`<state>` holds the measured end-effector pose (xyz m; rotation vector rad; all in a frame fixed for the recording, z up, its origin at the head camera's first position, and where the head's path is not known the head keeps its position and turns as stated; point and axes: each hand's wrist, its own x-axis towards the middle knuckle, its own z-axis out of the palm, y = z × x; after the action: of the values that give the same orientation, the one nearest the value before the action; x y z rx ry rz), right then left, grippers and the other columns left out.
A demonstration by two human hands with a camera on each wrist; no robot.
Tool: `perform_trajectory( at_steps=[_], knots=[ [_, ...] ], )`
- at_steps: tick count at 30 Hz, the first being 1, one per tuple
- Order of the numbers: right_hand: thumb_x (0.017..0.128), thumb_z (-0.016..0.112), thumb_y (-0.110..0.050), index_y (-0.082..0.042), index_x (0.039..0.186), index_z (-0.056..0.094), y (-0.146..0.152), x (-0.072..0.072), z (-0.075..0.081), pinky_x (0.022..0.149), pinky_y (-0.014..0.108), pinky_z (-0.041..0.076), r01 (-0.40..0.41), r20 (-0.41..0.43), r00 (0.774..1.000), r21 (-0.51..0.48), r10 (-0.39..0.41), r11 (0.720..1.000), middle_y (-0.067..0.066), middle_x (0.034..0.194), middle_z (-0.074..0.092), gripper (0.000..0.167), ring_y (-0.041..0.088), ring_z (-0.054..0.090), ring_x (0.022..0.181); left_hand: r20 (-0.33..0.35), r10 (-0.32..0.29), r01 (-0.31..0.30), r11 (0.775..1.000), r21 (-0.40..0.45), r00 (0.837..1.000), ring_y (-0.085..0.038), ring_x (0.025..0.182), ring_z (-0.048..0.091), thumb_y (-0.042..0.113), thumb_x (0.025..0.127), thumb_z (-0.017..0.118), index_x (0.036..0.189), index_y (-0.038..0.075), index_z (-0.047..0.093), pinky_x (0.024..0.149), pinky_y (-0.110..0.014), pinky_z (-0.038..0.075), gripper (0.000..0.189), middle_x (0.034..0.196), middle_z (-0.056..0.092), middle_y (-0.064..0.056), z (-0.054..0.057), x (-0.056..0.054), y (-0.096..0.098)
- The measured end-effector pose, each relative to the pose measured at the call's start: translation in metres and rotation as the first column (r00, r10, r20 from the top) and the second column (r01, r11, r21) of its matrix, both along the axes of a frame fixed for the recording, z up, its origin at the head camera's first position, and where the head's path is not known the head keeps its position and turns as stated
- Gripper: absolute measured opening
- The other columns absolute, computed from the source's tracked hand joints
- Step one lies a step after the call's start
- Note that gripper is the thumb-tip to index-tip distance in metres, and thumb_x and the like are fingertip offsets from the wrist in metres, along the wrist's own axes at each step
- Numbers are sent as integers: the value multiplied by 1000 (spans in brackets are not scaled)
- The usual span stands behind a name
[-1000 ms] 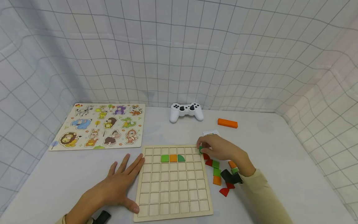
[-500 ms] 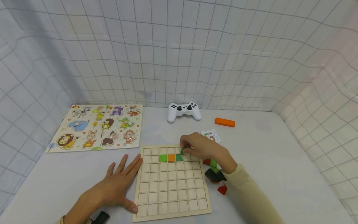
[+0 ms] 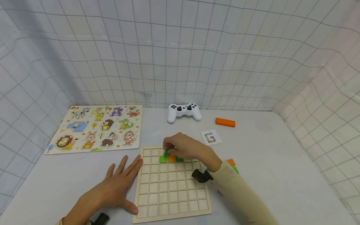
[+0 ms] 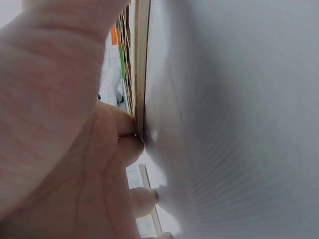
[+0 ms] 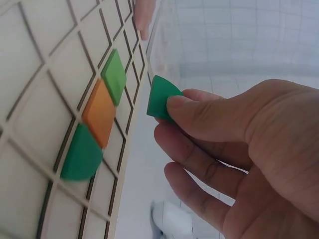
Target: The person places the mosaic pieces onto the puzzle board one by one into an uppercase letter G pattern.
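My right hand (image 3: 185, 147) pinches a dark green quarter-circle tile (image 5: 162, 98) between thumb and fingers, over the upper rows of the wooden grid board (image 3: 157, 188). Three tiles lie side by side in the board's second row: a light green square (image 5: 114, 77), an orange square (image 5: 99, 115) and another dark green quarter-circle (image 5: 81, 154). In the head view the held tile partly covers this row. With fingers spread, my left hand (image 3: 115, 187) rests along the board's left edge; its fingertips and thumb touch the rim, and the left wrist view shows the palm close up.
A card (image 3: 211, 137) with a coloured pattern lies behind the board's right corner. Loose tiles (image 3: 231, 162) sit to the right, partly hidden by my right sleeve. Farther back are a white game controller (image 3: 184, 112), an orange block (image 3: 225, 122) and an animal puzzle (image 3: 95, 129).
My right hand has carried the dark green tile leftward from the board's right edge to above the tile row. The pattern card has come into full view. My left hand keeps its place.
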<state>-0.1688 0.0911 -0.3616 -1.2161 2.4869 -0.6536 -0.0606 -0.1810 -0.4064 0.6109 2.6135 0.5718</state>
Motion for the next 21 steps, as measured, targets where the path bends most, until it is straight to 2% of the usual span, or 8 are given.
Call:
perform_trajectory(
  at_steps=[5,14,21],
  knots=[
    [96,68,-10,-12,99,66,-19,1,-1,83,19,51,1,-16,1000,32,0,999,-4,95,72,4,5,64,91,-7,-1,1,1000,-3,1000,-53,150,-5,75,45,80,162,13,9,109,-79,0,150,170,3,-10,0,0,0],
    [94,72,-17,-17,95,67,-36,2,-7,74,16,48,48,-53,998,97,-43,994,-10,91,69,5,1,61,85,-8,-6,6,1000,8,1000,-53,150,-6,75,46,80,162,13,9,109,-79,0,150,170,2,-9,2,0,0],
    [94,72,-19,-18,94,66,-46,3,-11,67,17,46,42,-63,997,123,-34,991,-12,84,64,5,2,56,76,-15,-10,10,1000,13,1000,-53,150,-6,75,47,80,162,13,9,108,-79,0,149,170,1,-9,2,1,-1]
  ],
)
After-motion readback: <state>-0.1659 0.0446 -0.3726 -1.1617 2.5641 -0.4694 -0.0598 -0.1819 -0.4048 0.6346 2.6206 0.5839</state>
